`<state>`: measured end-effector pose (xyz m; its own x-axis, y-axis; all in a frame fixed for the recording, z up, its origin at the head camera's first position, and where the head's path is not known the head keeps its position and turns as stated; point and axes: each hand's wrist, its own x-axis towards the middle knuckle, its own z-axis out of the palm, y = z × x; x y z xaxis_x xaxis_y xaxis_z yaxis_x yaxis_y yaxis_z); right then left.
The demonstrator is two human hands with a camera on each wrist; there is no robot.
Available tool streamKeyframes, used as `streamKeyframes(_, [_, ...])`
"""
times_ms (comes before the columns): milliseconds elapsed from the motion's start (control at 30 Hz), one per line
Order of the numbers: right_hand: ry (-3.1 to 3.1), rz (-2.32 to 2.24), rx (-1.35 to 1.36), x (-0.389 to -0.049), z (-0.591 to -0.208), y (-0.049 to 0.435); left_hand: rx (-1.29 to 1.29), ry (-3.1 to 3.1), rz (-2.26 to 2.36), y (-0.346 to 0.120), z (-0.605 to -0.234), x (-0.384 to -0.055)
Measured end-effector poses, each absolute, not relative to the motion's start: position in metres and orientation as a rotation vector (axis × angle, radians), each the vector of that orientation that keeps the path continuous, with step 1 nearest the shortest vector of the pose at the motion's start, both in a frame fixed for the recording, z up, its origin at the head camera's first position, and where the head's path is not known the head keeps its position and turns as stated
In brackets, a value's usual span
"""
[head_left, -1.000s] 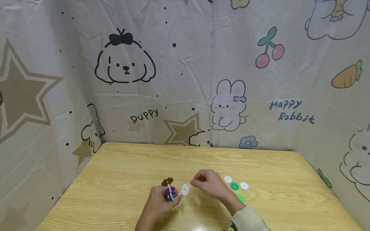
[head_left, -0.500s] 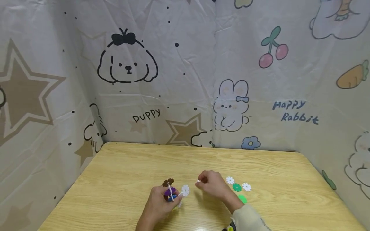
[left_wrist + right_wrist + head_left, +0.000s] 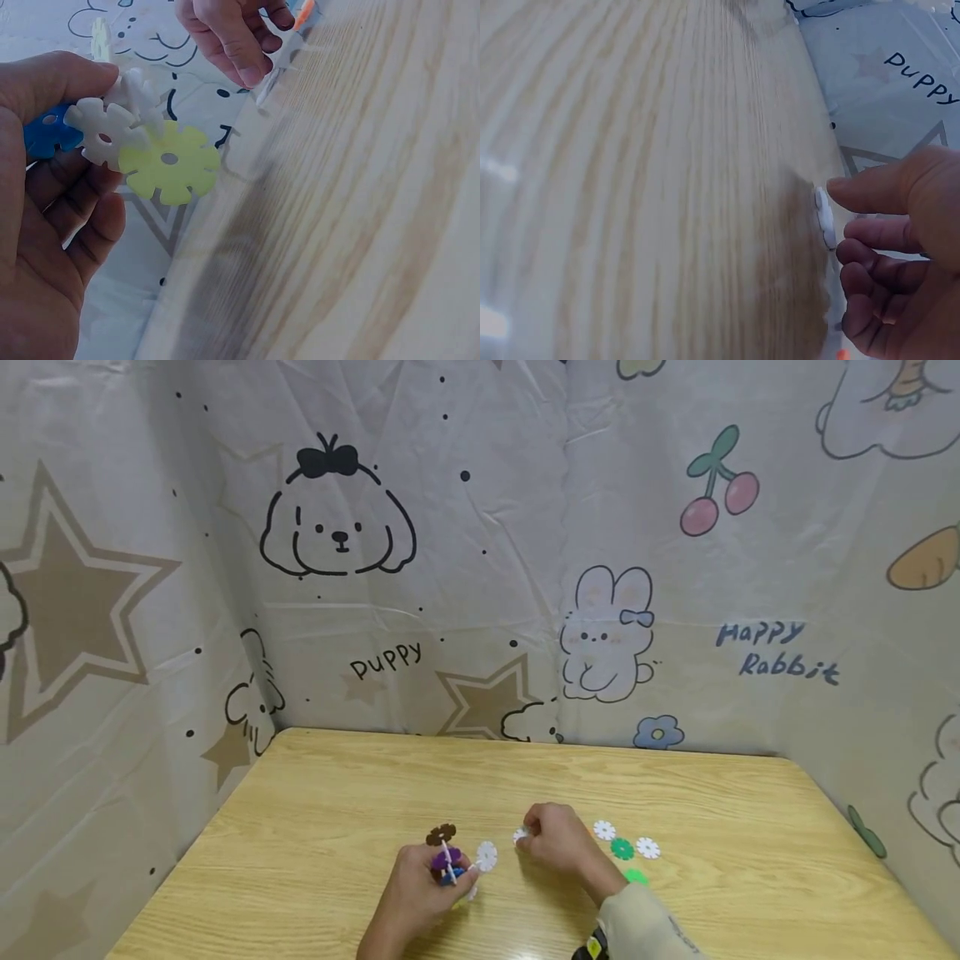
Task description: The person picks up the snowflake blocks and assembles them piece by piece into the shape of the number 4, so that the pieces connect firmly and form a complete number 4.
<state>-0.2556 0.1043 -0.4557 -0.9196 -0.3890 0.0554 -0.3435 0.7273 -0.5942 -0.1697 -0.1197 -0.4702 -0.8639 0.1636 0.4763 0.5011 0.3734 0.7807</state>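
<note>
Joined discs (image 3: pixel 120 131): left hand (image 3: pixel 420 881) pinches these, apparently leaving outer ones free. White disc (image 3: pixel 824 217): at fingertips (image 3: pixel 843 193) of right hand (image 3: pixel 558 839); pinch unclear.

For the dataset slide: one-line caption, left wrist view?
Left hand holding a cluster of blue, white and pale yellow slotted discs; right hand beyond, table at frame right.

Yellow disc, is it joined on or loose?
Joined, it seems: the yellow disc juts out past the left hand, its edge overlapping a white disc.
</note>
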Motion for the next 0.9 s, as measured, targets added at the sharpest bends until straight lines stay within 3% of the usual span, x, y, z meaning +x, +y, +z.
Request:
streamKeyframes(433, [2.855, -0.895, -0.504, -0.2609, -0.4606, 0.1023, -0.603, -2.335, -1.525, -0.1194, -0.4703, -0.1688])
streamKeyframes(900, [2.781, -0.975, -0.579, -0.2575, -0.4537, 0.1086, -0.585, -2.397, -1.552, -0.1191, -0.4668, -0.1671])
